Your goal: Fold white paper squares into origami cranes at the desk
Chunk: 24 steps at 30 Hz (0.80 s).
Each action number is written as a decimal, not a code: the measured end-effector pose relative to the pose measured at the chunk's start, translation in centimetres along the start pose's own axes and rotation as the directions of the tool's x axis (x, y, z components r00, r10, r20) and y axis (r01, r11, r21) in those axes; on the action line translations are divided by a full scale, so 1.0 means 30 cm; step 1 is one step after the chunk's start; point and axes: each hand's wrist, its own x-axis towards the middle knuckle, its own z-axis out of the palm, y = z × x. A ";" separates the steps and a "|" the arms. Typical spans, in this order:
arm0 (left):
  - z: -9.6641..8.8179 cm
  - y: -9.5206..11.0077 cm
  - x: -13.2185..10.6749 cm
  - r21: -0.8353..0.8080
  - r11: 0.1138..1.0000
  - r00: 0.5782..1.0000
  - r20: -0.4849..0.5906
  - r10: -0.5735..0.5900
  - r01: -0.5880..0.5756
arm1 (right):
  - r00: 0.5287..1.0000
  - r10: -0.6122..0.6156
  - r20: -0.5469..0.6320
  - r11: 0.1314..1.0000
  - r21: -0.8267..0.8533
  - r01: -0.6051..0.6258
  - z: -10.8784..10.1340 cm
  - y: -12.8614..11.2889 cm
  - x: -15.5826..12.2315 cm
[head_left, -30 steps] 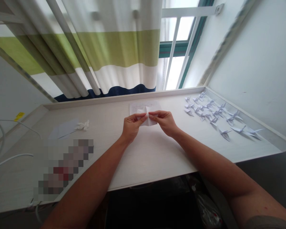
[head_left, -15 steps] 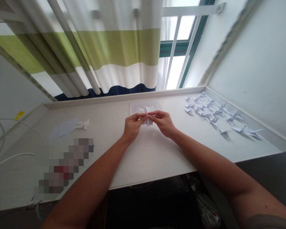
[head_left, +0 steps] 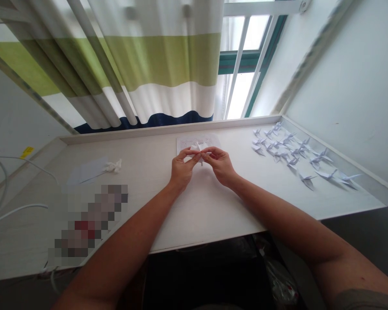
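Observation:
Between my two hands is a small piece of folded white paper (head_left: 198,147), held above the far middle of the desk. My left hand (head_left: 182,167) pinches it from the left with thumb and forefinger. From the other side, my right hand (head_left: 219,164) pinches it in the same way, the fingertips of both hands almost meeting. The fingers cover much of the paper, so its exact folds are hard to make out. Behind it a printed sheet (head_left: 180,144) lies flat on the desk.
Several folded paper cranes (head_left: 291,148) stand at the right of the white desk (head_left: 142,172). Loose white sheets (head_left: 86,171) and a crumpled tissue (head_left: 113,166) lie at the left, beyond a blurred-out object (head_left: 90,219). White cables (head_left: 19,213) run along the left edge.
The folded paper's flaps stood spread above and below the fingers; now it looks more closed up and less of it shows. Both hands still pinch it. The view has shifted slightly.

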 end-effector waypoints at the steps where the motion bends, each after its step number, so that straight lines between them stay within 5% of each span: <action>1: 0.000 -0.001 0.000 0.013 1.000 1.000 -0.012 0.004 -0.004 | 1.000 -0.006 0.002 1.000 0.000 0.006 0.001 -0.001 0.001; 8: -0.006 -0.035 0.012 0.104 0.994 1.000 -0.007 0.012 -0.011 | 1.000 -0.004 0.021 1.000 -0.001 0.004 -0.008 -0.001 0.012; 14: -0.018 -0.041 0.021 0.264 0.954 0.990 0.024 0.139 -0.140 | 0.991 -0.130 0.017 0.968 -0.215 0.130 -0.036 0.002 0.023; 24: -0.037 -0.027 0.023 0.137 0.981 0.982 0.149 0.120 -0.140 | 0.963 -0.266 0.041 0.874 -0.412 0.259 -0.079 -0.006 0.044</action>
